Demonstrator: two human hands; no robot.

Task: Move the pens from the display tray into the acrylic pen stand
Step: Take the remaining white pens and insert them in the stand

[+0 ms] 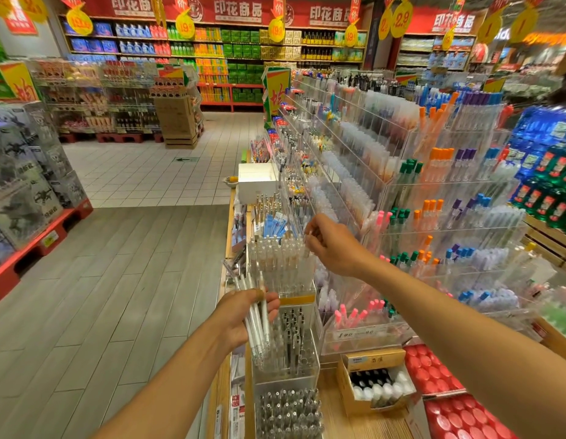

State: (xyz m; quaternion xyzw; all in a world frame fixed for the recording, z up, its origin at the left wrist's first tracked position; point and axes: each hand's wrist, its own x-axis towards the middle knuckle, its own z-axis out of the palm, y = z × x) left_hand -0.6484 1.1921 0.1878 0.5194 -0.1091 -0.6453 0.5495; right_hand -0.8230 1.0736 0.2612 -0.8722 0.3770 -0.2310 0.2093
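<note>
Fingers (270, 304) of the left hand (240, 318) curled round a bundle of slim white pens (256, 315), tips angled down over a clear acrylic pen stand (286, 343) holding black-and-clear pens. Behind it stood another clear acrylic stand (280, 264), packed with upright white-capped pens. Above its right edge, the right hand (330, 245) pinched 1 slender clear pen (307, 239) between thumb and forefinger. Further right, tiered acrylic racks (433, 198) carried pink, green, orange and blue-capped pens, and a cardboard box of black-and-white bottles (376, 383) sat on the wooden bench (348, 419).
</note>
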